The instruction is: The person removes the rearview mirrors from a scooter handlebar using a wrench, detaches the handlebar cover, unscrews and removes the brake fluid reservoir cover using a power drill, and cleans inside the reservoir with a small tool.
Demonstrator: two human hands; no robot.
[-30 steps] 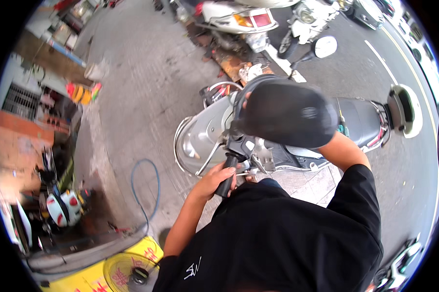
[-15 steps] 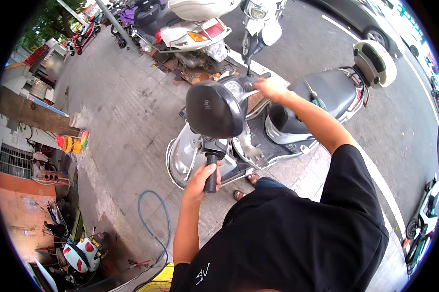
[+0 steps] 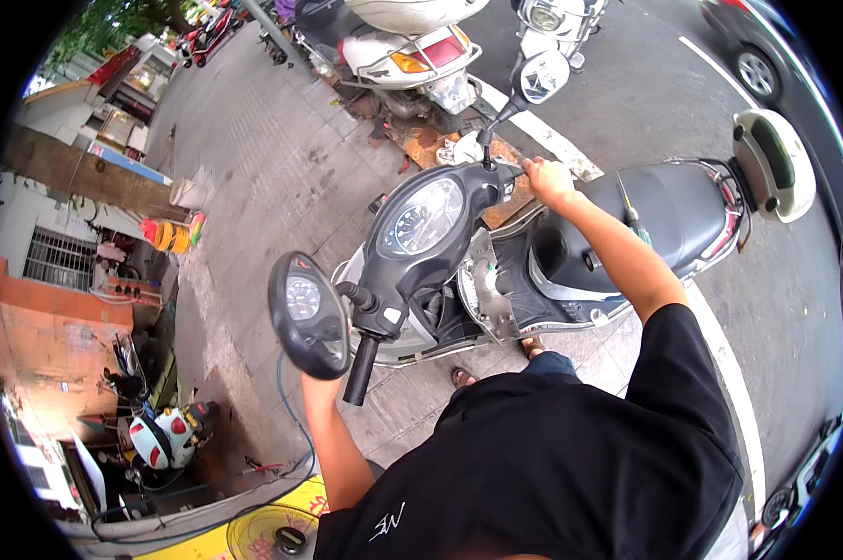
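A grey scooter's dashboard with round gauges (image 3: 421, 217) is below me. My right hand (image 3: 550, 182) grips the right end of its handlebar, beside an upright mirror (image 3: 541, 78). My left hand (image 3: 319, 386) is mostly hidden behind the black left mirror (image 3: 305, 308), so its fingers cannot be seen. The left handlebar grip (image 3: 359, 373) shows beside that mirror with no hand on it. A loose-looking grey panel (image 3: 487, 285) sits behind the dashboard. On the black seat (image 3: 674, 205) lies a tool with a teal handle (image 3: 638, 229).
Parked white scooters (image 3: 403, 65) stand ahead. A dark car (image 3: 767, 75) is on the road at right. At left are a wall (image 3: 57, 327), a yellow-orange object (image 3: 165, 233), a helmet-like item (image 3: 165, 439) and a blue hose (image 3: 295, 420). A fan (image 3: 263, 532) is below.
The left mirror has swung down and leftward, uncovering the dashboard. My left hand has left the grip for behind the mirror. My right hand has moved onto the right handlebar end.
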